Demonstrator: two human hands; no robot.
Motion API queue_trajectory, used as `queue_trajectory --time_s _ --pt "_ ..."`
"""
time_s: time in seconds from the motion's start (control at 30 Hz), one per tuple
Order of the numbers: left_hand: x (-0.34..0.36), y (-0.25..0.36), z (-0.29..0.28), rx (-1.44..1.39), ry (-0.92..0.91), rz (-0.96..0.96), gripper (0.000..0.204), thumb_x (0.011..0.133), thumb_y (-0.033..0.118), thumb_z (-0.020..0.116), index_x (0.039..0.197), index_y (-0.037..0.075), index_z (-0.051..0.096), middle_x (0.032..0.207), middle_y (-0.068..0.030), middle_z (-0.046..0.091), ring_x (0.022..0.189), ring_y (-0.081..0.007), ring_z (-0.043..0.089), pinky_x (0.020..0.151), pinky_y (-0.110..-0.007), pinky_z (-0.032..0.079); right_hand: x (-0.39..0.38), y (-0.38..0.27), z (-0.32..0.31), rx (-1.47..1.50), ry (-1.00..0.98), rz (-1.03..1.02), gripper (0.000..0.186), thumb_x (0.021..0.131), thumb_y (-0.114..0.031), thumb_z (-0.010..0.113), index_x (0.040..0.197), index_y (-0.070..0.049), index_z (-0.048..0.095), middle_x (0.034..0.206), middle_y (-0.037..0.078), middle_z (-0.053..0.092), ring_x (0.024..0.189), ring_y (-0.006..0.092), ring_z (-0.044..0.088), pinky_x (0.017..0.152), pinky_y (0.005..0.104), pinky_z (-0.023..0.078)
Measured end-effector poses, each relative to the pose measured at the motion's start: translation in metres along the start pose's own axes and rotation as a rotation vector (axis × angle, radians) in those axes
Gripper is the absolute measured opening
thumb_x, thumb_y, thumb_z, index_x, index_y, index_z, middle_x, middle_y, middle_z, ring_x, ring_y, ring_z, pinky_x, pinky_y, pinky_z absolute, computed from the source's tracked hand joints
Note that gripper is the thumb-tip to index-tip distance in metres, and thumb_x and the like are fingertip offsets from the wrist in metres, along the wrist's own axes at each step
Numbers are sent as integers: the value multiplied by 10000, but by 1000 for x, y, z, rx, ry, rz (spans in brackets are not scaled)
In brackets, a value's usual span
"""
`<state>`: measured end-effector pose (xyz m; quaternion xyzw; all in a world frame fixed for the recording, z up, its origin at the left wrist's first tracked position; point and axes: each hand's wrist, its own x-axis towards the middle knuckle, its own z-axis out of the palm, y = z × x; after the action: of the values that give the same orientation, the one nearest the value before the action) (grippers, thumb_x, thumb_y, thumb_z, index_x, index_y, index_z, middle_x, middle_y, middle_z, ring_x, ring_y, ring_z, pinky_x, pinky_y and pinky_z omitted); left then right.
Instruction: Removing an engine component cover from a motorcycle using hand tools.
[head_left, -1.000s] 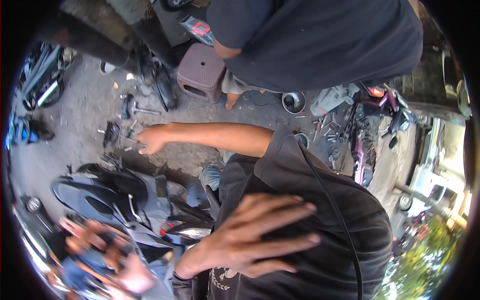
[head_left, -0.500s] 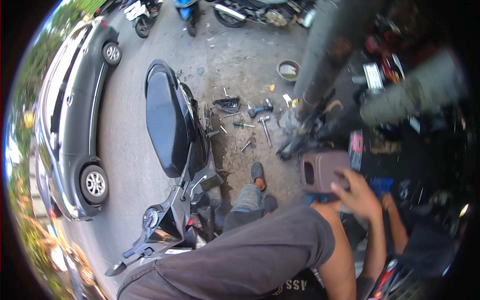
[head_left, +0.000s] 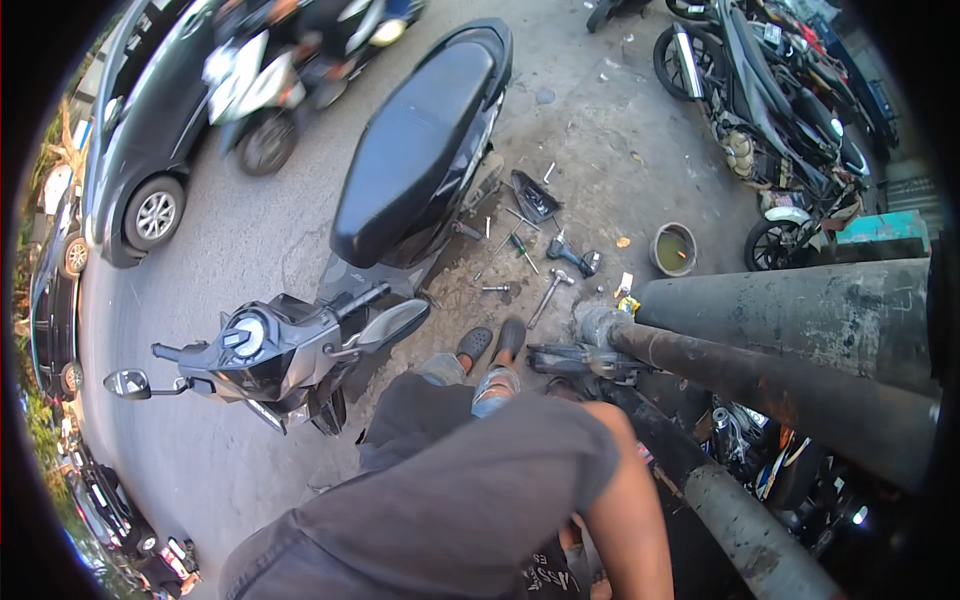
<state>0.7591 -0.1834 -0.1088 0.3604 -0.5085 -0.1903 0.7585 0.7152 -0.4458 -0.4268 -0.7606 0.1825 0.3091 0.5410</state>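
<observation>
A dark grey sleeve crosses the lower part of the view, and a bare bent arm runs from it down past the lower edge. Neither my left hand nor my right hand shows. Beyond my clogs, tools lie on the ground: a hammer, a cordless drill, a green-handled screwdriver and a short metal socket piece. A black plastic part lies farther off. Left of them stands a grey scooter with a black seat.
Thick grey pipes slant in from the right. A bucket of murky liquid stands by them. Parked motorcycles fill the far right. On the road at left are a blurred white scooter and a dark car.
My view has swung right. The hand and the brown plastic stool-like piece it touched are out of sight. A white scooter with a rider now shows on the road.
</observation>
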Motion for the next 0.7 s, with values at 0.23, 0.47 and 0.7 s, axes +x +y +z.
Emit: queue_trajectory --time_s 0.23,0.47,0.7 --pt "-83 -146 -237 89 586 -707 255 905 200 571 1095 63 671 984 -104 693 781 -188 657 690 -337 527 81 -28 137 -189 55 8 395 909 -326 597 1139 -7 628 1076 171 666 1028 243 623 915 344 464" --pt "-449 -223 -187 808 776 -2070 557 775 539 674 832 -15 653 821 -225 664 809 -374 660 718 -452 527 215 4 223 -867 -355 -165 283 792 -225 681 945 12 672 919 225 662 905 356 642 839 429 500" --pt "-466 -201 -117 546 860 -1959 255 865 296 604 835 46 639 726 -188 644 708 -377 643 625 -476 521 210 -32 245 -979 -1006 -166 157 724 -154 706 723 -8 648 760 195 662 715 384 653 710 484 520"
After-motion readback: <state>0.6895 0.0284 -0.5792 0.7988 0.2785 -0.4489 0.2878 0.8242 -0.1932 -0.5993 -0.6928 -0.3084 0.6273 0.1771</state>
